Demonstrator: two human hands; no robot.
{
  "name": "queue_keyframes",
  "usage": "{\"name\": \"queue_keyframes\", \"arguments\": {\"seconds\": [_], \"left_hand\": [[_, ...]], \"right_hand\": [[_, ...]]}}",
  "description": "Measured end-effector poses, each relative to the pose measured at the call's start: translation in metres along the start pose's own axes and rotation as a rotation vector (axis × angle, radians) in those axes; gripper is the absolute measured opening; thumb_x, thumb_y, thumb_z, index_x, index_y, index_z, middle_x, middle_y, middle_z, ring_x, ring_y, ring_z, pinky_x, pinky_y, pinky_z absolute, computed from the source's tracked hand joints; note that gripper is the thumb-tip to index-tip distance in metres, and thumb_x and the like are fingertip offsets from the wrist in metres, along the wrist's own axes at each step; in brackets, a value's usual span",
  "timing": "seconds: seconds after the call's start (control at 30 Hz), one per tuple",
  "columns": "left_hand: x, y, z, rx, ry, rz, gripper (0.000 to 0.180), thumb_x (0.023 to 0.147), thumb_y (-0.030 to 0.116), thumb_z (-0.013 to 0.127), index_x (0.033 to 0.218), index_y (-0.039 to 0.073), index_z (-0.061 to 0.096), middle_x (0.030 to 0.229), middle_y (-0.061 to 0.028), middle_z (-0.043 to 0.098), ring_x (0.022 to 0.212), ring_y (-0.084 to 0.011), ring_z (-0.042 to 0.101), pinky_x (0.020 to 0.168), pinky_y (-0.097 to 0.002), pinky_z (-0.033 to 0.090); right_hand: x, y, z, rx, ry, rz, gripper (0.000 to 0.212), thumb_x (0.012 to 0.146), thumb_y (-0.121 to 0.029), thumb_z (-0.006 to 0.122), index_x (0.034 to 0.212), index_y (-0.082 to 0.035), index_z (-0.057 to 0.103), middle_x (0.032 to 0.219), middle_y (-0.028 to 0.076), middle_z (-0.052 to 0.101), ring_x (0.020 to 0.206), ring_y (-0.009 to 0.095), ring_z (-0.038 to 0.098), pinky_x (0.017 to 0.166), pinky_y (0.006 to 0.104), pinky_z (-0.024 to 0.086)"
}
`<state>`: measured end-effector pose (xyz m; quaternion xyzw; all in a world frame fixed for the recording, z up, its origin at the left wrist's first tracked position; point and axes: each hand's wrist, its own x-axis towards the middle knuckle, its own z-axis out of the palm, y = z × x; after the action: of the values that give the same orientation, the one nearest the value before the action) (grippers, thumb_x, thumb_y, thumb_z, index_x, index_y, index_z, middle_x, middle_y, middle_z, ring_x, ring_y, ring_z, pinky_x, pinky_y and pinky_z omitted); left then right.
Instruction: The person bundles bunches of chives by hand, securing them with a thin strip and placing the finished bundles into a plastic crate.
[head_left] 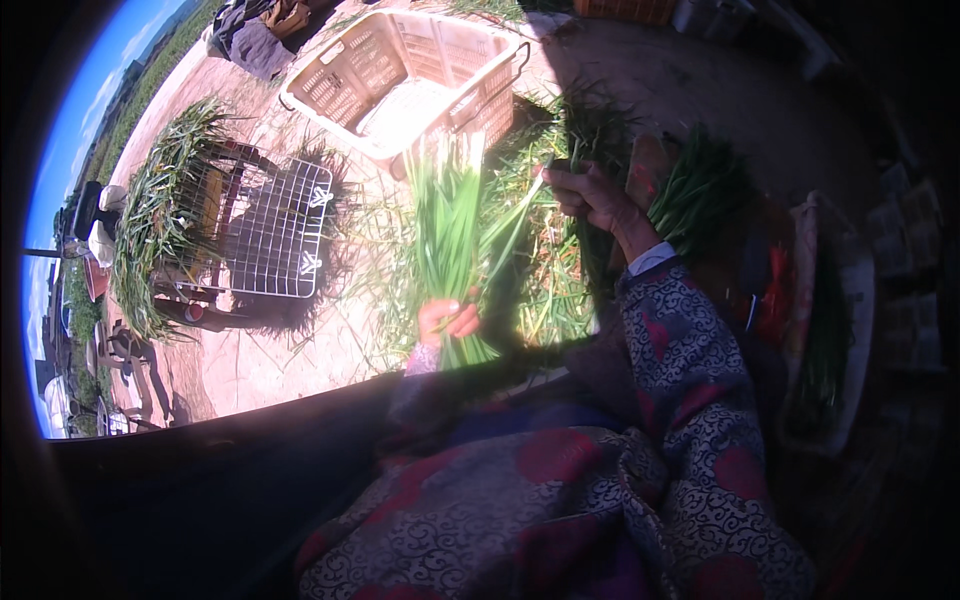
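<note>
My left hand is wrapped round a bunch of long green chives, held with its pale ends pointing away from me. The leaf tips stick out below the hand toward my lap. To the right, my right hand is closed in a pinch at the pale end of a few thin stalks. These stalks slant down toward the bunch. Under and beside my hands lies a litter of loose green and yellowed leaves. Shadow darkens part of the right hand's fingers.
A white plastic crate stands ahead on the sunlit ground. On the left is a wire rack with a heap of grassy leaves beside it. In the shade at right lie another green bunch and a pale long container holding greens.
</note>
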<state>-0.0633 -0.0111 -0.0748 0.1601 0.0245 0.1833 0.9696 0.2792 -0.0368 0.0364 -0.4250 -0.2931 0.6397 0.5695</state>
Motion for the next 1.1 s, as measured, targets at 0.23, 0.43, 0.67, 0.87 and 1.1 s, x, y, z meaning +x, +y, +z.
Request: {"name": "queue_keyframes", "arguments": {"seconds": [0.23,0.43,0.67,0.87,1.1], "left_hand": [[0.008,-0.002,-0.001,-0.068,-0.11,-0.05,0.036,0.09,0.016,0.054,0.119,-0.005,0.055,0.054,-0.002,0.045,0.046,-0.0143,0.04,0.051,-0.0284,0.035],[0.002,0.002,-0.01,-0.007,-0.091,-0.077,0.038,0.091,0.015,0.054,0.122,-0.007,0.055,0.055,-0.0027,0.047,0.046,-0.0139,0.04,0.05,-0.0292,0.034],[-0.003,0.002,0.0,0.176,0.195,0.011,0.045,0.087,0.012,0.058,0.122,-0.016,0.053,0.055,-0.0026,0.047,0.043,-0.0126,0.039,0.049,-0.0281,0.033],[-0.008,0.005,0.01,0.212,0.269,0.094,0.047,0.086,0.012,0.059,0.121,-0.018,0.05,0.055,-0.0028,0.046,0.043,-0.0118,0.039,0.05,-0.0274,0.035],[0.0,0.006,0.034,0.411,0.34,0.001,0.053,0.085,0.014,0.061,0.124,-0.019,0.047,0.055,-0.0032,0.047,0.046,-0.0131,0.041,0.052,-0.0261,0.034]], "right_hand": [[-0.005,-0.007,0.007,-0.081,0.065,-0.054,0.011,0.092,-0.017,0.069,0.085,-0.008,0.065,0.058,-0.011,0.041,0.045,0.001,0.031,0.043,0.022,0.022],[0.0,-0.007,0.01,-0.261,0.117,-0.096,0.021,0.089,-0.021,0.073,0.074,-0.009,0.064,0.052,-0.009,0.04,0.043,0.002,0.03,0.043,0.0231,0.022],[0.003,-0.003,0.004,-0.07,0.061,-0.078,0.022,0.084,-0.028,0.077,0.074,-0.013,0.064,0.059,-0.007,0.048,0.044,0.003,0.033,0.042,0.0228,0.024],[0.0,-0.004,-0.029,-0.182,-0.169,0.051,0.018,0.087,-0.023,0.073,0.087,-0.006,0.067,0.061,-0.002,0.052,0.045,0.004,0.041,0.045,0.0212,0.028],[0.005,0.019,-0.01,-0.203,0.093,0.073,0.026,0.085,-0.022,0.076,0.103,-0.01,0.062,0.063,-0.008,0.042,0.049,0.003,0.037,0.041,0.0217,0.025]]}}
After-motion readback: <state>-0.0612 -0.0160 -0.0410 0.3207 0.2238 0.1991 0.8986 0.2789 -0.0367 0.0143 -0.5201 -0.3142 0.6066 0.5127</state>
